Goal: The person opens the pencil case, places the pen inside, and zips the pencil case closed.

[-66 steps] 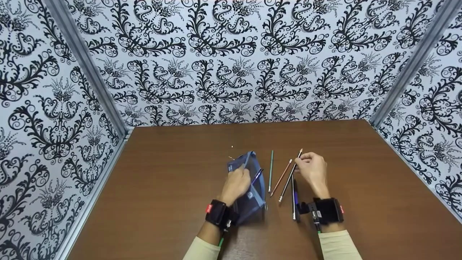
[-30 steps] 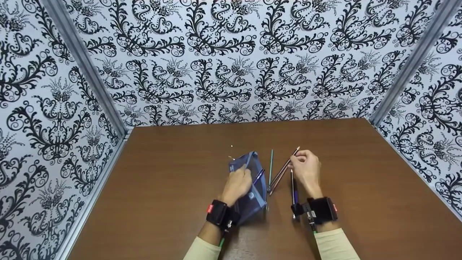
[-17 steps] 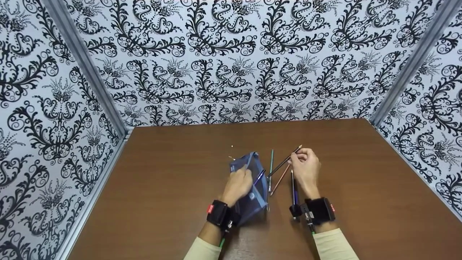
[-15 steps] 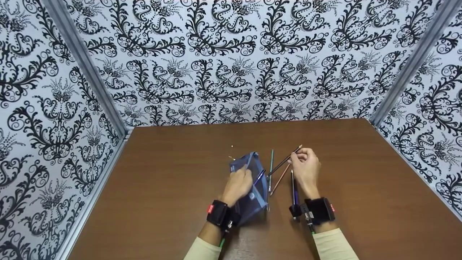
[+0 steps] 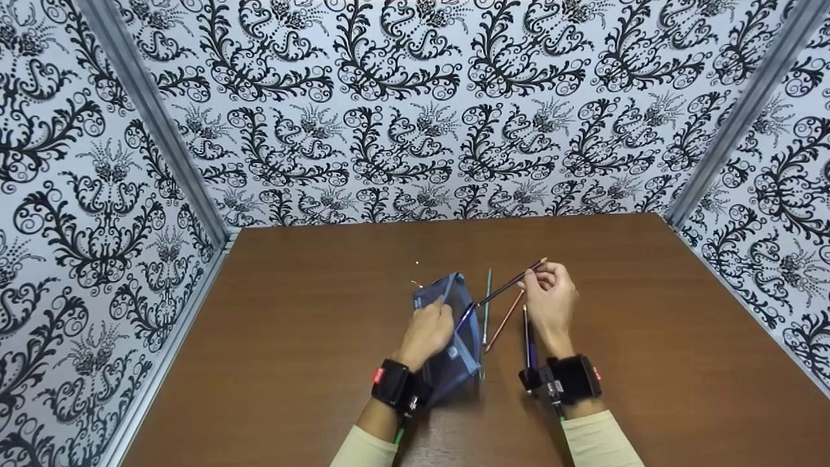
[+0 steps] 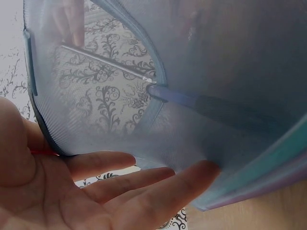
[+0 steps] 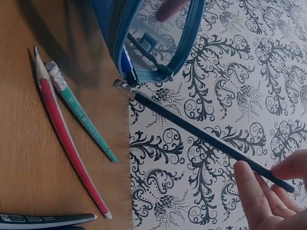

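Observation:
My left hand (image 5: 426, 331) holds a blue see-through mesh pencil case (image 5: 447, 373), its zipped mouth gaping toward the right. A blue pen (image 5: 465, 316) lies in the case with one end at the mouth. Between thumb and fingertips, my right hand (image 5: 551, 301) pinches a dark pencil (image 5: 506, 285) near its sharpened end. The pencil is in the air, slanting down to the left. In the right wrist view its eraser end (image 7: 125, 88) is just outside the case's rim (image 7: 148, 76), close to the pen's end. The left wrist view shows the left fingers (image 6: 139, 191) under the mesh.
On the brown table (image 5: 311, 337) lie a teal pencil (image 5: 488, 292) and a red pencil (image 5: 504, 322), right of the case. A dark pencil (image 5: 526, 331) and a blue-and-black pen (image 5: 532, 355) lie beneath the right wrist. Patterned walls (image 5: 415, 130) enclose the table.
My right hand has lifted the dark pencil off the table and swung its eraser end leftward to the case's mouth. The left hand and case have hardly moved.

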Demonstrator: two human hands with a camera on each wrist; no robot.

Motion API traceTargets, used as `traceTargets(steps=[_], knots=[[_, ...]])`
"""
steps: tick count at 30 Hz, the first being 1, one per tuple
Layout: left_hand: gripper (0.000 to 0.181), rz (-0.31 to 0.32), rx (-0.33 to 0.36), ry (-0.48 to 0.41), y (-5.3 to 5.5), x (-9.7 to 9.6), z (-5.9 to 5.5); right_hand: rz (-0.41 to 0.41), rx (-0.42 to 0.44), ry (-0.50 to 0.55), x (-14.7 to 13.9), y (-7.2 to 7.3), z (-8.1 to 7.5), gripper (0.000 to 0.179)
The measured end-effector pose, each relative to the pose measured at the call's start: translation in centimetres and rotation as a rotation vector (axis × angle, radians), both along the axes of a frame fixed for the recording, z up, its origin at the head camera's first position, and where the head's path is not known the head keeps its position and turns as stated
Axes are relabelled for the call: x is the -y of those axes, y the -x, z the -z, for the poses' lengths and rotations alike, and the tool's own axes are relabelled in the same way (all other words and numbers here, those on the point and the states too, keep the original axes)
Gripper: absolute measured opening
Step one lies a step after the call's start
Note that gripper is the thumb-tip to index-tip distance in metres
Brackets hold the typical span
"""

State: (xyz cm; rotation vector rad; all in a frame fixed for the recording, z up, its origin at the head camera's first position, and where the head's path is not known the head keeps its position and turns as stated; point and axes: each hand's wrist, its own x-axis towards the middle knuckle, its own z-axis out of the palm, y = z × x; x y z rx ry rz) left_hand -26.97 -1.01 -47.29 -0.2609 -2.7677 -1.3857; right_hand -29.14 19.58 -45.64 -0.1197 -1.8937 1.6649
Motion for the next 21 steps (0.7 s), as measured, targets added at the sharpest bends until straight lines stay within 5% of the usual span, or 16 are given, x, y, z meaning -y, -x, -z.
traceTargets(steps=[21], knots=[[0.044,0.016,0.029,-0.030,0.05,0.00,0.03,-0.023,-0.028,0.053,0.62,-0.38,-0.65,0.016]])
